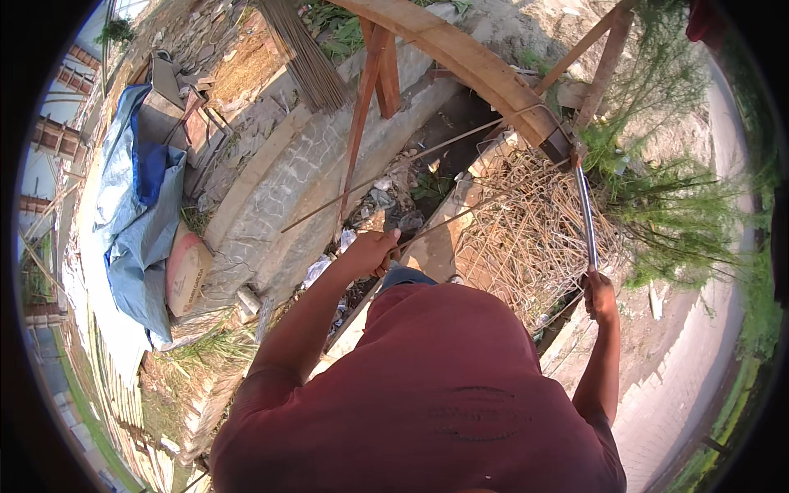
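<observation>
The thin rod (493,198) lay right of centre in the frame, running from the person's left hand (374,253) up to a dark block (556,148) at the end of a wooden beam (460,53). The work on it looked partway along: the rod had been set at the block and the metal bar (586,215) brought up beside it, while the levering and the release seemed left to do. A second length of rod (444,146) slanted above, reaching the beam's end too; whether both were legs of one piece already bent there, I could not tell. The rod was slender, brown and rusty-looking, and its lower stretch ran almost straight. The left hand's fingers were closed around its near end; the right hand (601,296), at centre right, gripped the bar's lower end, the bar standing nearly upright. Below the beam's end lay a tangled heap of thin bent rods (526,234), perhaps pieces already shaped. Farther out, a bundle of straight rods (304,57) lay at the upper centre, a blue tarp (140,222) at the left, and feathery green plants (682,205) at the right.
</observation>
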